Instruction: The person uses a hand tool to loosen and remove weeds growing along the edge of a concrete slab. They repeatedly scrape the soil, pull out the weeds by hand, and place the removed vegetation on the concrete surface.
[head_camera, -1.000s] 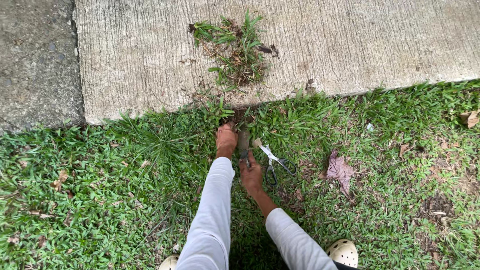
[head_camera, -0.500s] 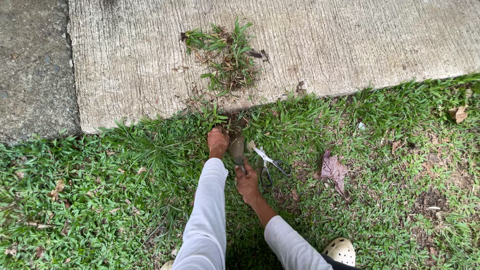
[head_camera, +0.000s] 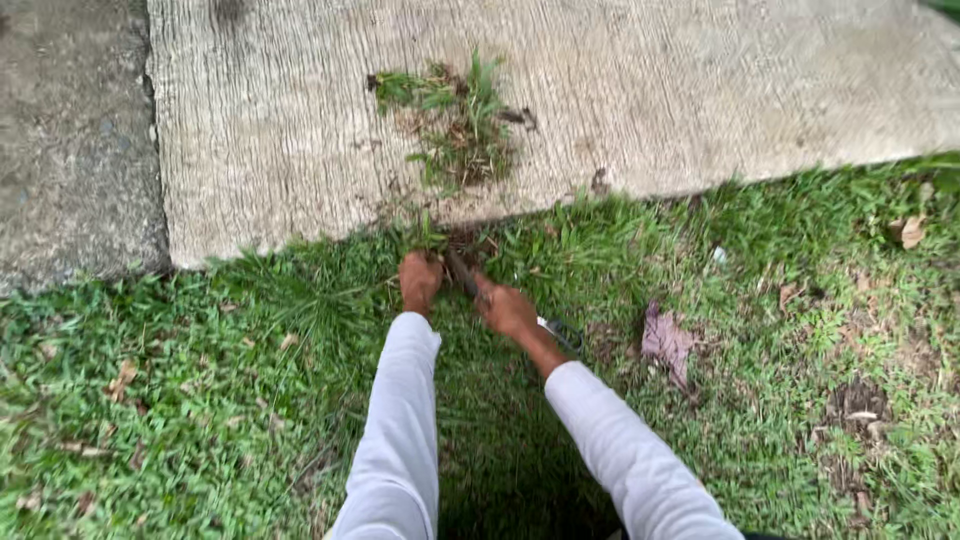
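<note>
My left hand (head_camera: 420, 280) is closed around a tuft of grass (head_camera: 428, 236) at the edge of the concrete slab (head_camera: 300, 130). Just to its right, my right hand (head_camera: 506, 308) grips a small dark digging tool (head_camera: 462, 272) whose blade points into the soil by the slab edge. A pair of garden shears (head_camera: 560, 333) lies on the grass behind my right wrist. A pile of pulled weeds (head_camera: 455, 125) rests on the slab beyond my hands. Both arms wear white sleeves.
A darker concrete slab (head_camera: 70, 150) lies at the left, separated by a seam. Lawn (head_camera: 200, 400) covers the near ground. A brown dry leaf (head_camera: 668, 345) lies right of my arm, another leaf (head_camera: 911, 232) at far right, with a bare soil patch (head_camera: 860, 400).
My right hand has moved forward with the tool to the slab edge, close beside my left hand. The view has shifted slightly; the shears stay on the grass.
</note>
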